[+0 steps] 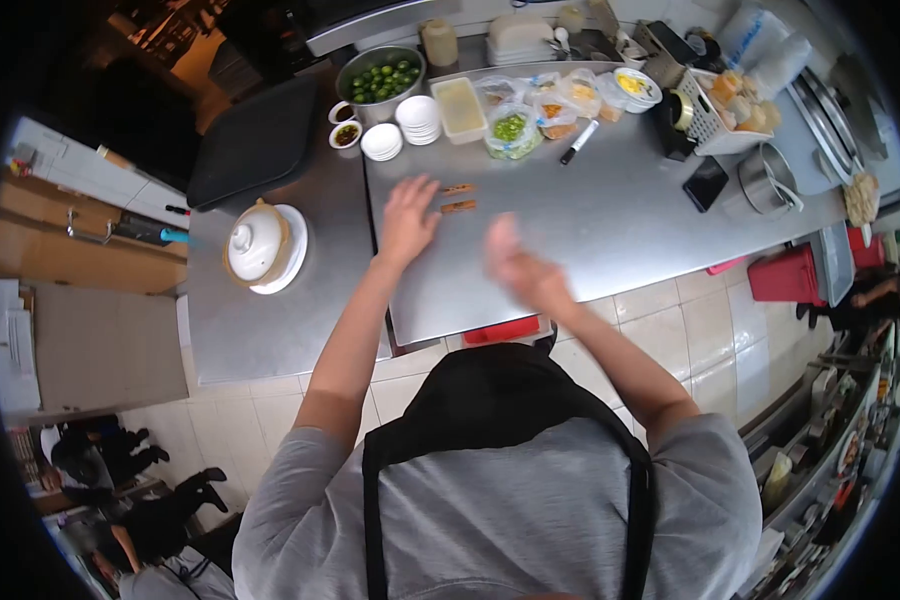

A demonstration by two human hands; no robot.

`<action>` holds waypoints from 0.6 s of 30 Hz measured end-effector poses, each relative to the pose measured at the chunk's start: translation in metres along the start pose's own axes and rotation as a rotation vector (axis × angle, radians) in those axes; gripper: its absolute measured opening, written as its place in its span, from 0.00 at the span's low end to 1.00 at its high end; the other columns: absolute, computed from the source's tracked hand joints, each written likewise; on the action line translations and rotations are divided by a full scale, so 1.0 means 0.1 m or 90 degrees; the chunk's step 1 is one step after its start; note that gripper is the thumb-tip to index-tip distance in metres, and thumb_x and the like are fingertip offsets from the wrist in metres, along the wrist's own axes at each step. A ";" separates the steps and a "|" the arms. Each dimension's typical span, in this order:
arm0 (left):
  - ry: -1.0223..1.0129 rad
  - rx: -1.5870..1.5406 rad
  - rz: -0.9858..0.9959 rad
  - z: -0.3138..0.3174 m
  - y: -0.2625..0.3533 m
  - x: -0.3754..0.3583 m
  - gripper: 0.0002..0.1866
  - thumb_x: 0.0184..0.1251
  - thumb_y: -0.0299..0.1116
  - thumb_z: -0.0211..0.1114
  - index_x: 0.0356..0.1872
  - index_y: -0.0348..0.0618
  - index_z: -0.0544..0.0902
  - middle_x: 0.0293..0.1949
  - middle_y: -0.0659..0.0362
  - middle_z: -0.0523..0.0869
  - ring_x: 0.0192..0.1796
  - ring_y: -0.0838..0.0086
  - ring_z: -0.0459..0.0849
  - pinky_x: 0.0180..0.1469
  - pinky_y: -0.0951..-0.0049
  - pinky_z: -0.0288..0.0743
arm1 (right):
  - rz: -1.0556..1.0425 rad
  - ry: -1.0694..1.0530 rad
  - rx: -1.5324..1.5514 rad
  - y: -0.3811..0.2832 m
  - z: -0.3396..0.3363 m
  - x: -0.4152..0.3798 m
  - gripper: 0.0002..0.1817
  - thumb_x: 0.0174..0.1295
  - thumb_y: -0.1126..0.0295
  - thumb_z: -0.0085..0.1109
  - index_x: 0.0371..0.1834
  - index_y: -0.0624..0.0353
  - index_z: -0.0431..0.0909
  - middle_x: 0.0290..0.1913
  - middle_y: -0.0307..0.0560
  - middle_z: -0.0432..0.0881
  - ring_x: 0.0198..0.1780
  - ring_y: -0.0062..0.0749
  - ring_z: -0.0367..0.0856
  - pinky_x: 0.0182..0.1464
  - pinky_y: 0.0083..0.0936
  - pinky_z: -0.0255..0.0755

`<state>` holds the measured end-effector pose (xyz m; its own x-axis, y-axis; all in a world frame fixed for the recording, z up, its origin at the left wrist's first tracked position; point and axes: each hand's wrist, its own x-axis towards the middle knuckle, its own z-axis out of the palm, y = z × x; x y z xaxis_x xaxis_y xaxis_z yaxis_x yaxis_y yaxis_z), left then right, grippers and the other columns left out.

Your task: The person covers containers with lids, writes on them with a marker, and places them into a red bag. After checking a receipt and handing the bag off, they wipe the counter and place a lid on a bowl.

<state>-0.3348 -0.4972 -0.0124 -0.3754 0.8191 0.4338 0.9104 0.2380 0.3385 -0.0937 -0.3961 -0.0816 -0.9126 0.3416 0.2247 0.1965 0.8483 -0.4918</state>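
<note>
My left hand (408, 218) rests over the steel counter (590, 220) with its fingers stretched out and nothing in them. Right beside its fingertips lie two small brown strips with dark markings, one farther strip (459, 188) and one nearer strip (458, 206). To the right of them, my right hand (522, 265) is smeared by motion above the counter. Its fingers are too blurred to make out. Left of my left hand, a lidded clay pot (254, 248) sits on a white plate (295, 263).
Along the back stand a pot of green limes (382, 80), stacked white saucers (418, 118), a plastic tub (459, 110) and bags of chopped food (512, 132). A marker (579, 142), a phone (706, 185) and a metal pot (765, 180) lie rightward. People (150, 525) are at lower left.
</note>
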 end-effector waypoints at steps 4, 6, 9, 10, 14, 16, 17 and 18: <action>-0.225 -0.003 -0.013 0.55 0.14 0.33 0.19 0.48 0.30 0.64 0.45 0.44 0.77 0.48 0.55 0.74 0.53 0.59 0.70 0.54 0.60 0.66 | -0.306 -0.070 -0.030 -1.11 0.47 0.30 0.27 0.59 0.56 0.44 0.60 0.60 0.62 0.58 0.53 0.67 0.60 0.41 0.65 0.57 0.46 0.59; -0.234 0.012 -0.028 0.64 0.15 0.44 0.18 0.49 0.31 0.64 0.44 0.44 0.77 0.46 0.54 0.75 0.52 0.59 0.71 0.52 0.61 0.67 | -0.382 -0.025 0.001 -1.13 0.77 0.51 0.30 0.60 0.54 0.41 0.62 0.59 0.59 0.61 0.54 0.64 0.62 0.40 0.62 0.58 0.47 0.57; -0.203 0.015 -0.052 0.61 0.19 0.52 0.17 0.49 0.31 0.63 0.43 0.43 0.77 0.44 0.53 0.76 0.50 0.58 0.72 0.51 0.62 0.69 | -0.110 -0.133 -0.022 -1.04 0.54 0.86 0.27 0.58 0.55 0.41 0.58 0.59 0.63 0.59 0.50 0.66 0.60 0.42 0.63 0.56 0.44 0.59; -0.160 -0.003 -0.054 0.57 0.21 0.56 0.16 0.49 0.30 0.63 0.43 0.43 0.77 0.44 0.53 0.76 0.49 0.58 0.73 0.51 0.63 0.69 | -0.010 -0.101 -0.024 -0.94 0.38 0.93 0.25 0.59 0.56 0.40 0.56 0.59 0.64 0.59 0.49 0.67 0.60 0.41 0.64 0.57 0.44 0.58; -0.119 -0.098 -0.086 0.38 0.10 0.60 0.17 0.49 0.29 0.64 0.43 0.42 0.77 0.42 0.51 0.77 0.45 0.57 0.75 0.49 0.63 0.70 | 0.224 -0.059 -0.173 0.08 -0.01 0.78 0.27 0.61 0.60 0.36 0.64 0.55 0.53 0.67 0.46 0.50 0.68 0.36 0.47 0.59 0.43 0.57; -0.114 -0.112 -0.100 0.36 -0.04 0.55 0.17 0.49 0.29 0.64 0.43 0.41 0.77 0.41 0.51 0.78 0.44 0.58 0.77 0.47 0.65 0.71 | 0.409 0.006 -0.235 0.80 -0.14 0.36 0.32 0.63 0.64 0.34 0.70 0.52 0.38 0.72 0.38 0.32 0.73 0.31 0.28 0.61 0.43 0.54; -0.104 -0.125 -0.119 0.36 -0.11 0.51 0.16 0.48 0.28 0.65 0.42 0.41 0.77 0.40 0.50 0.78 0.42 0.59 0.78 0.46 0.66 0.72 | 0.338 0.108 -0.708 1.18 -0.21 0.05 0.33 0.63 0.65 0.33 0.70 0.51 0.34 0.72 0.37 0.33 0.73 0.32 0.29 0.63 0.46 0.50; -0.107 -0.128 -0.116 0.37 -0.18 0.45 0.16 0.48 0.28 0.65 0.42 0.41 0.77 0.40 0.50 0.78 0.42 0.59 0.78 0.46 0.66 0.72 | 0.338 0.190 -0.386 1.48 -0.44 -0.25 0.32 0.63 0.65 0.34 0.70 0.49 0.37 0.72 0.38 0.36 0.73 0.32 0.33 0.64 0.55 0.43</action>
<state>-0.3620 -0.4455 -0.0300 -0.4799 0.8511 0.2129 0.7719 0.2942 0.5636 -0.0256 -0.2611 -0.1232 -0.5297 0.7742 0.3464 0.8058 0.5868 -0.0794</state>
